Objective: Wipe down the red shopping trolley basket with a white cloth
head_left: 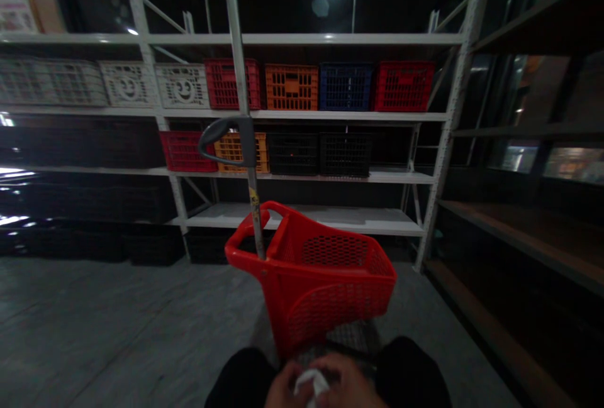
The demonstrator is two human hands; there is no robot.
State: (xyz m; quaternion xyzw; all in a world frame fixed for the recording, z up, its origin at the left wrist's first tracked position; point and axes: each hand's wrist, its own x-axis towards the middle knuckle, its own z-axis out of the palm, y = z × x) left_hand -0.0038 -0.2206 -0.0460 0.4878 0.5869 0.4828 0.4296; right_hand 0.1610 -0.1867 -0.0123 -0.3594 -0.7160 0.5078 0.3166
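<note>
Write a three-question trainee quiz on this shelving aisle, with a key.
1. What do the left hand and right hand hold between them?
2. True or false: the blue crate stands on the same shelf as the orange crate.
3. Which is nearer the hands: the red shopping trolley or the black crates?

Key: 1. a crumpled white item. 2. True. 3. The red shopping trolley.
</note>
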